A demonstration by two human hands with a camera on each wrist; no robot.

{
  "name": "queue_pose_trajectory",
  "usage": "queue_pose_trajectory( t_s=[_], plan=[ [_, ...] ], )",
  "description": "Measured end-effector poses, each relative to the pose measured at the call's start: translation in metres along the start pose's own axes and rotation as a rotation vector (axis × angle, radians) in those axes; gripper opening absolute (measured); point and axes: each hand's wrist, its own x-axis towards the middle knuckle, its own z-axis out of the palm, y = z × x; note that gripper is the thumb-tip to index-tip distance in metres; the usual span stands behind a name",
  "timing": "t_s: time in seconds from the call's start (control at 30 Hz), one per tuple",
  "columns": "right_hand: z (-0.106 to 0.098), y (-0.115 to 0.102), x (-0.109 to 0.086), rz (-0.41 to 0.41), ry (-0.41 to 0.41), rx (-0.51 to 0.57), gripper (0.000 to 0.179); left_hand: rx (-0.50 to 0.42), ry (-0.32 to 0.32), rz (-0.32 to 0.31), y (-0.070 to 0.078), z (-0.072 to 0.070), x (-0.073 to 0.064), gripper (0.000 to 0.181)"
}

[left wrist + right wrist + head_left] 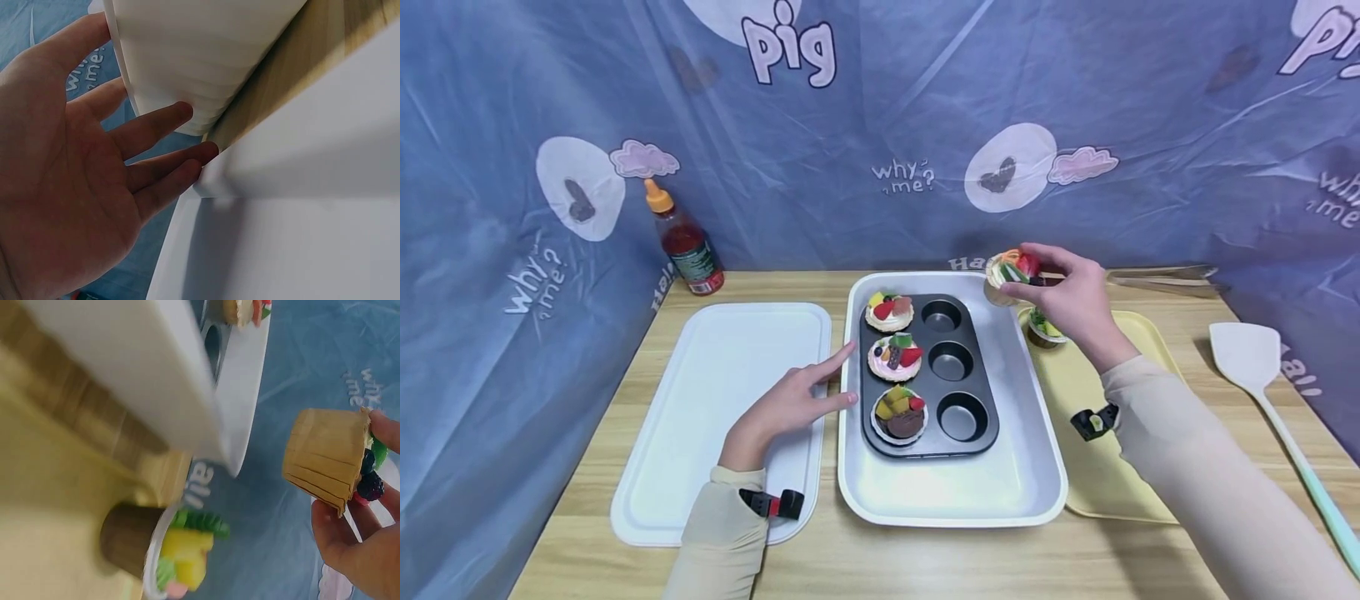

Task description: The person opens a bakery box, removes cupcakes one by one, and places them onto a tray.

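Observation:
My right hand (1071, 296) grips a fruit-topped cupcake (997, 287) above the back right corner of a deep white tray (925, 508). In the right wrist view, the cupcake's tan pleated cup (325, 453) is tilted, with thumb and fingers around its topped end. Inside the tray sits a dark muffin tin (925, 446). Its left column holds a cream cupcake (889, 314), a pink-cream one (895, 363) and a chocolate one (904, 423); the right column's wells are bare. My left hand (793, 404) has fingers extended at the tray's left rim, gripping nothing.
A flat white tray (722, 400) lies on the left. On the right, a yellow tray (1105, 450) bears another brown-cupped cupcake (1045, 329). Beyond it are a long-handled spatula (1247, 354) and tongs (1165, 279). A red sauce bottle (688, 246) stands at the back left.

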Motion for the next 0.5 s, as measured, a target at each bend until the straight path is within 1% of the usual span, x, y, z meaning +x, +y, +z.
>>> queue_pose_trajectory(
  t_s=[0.13,0.37,0.5],
  plan=[
    [-0.013,0.012,-0.002,0.007,0.013,-0.051,0.065,0.005,0.003,0.003,0.0,0.0,0.0,0.077],
    [-0.035,0.033,-0.005,0.016,0.06,-0.099,0.065,-0.002,-0.002,-0.011,0.001,0.0,-0.001,0.078],
    [-0.048,0.043,-0.01,0.036,0.076,-0.121,0.065,0.0,-0.003,-0.004,0.001,0.0,-0.002,0.078]
  ],
)
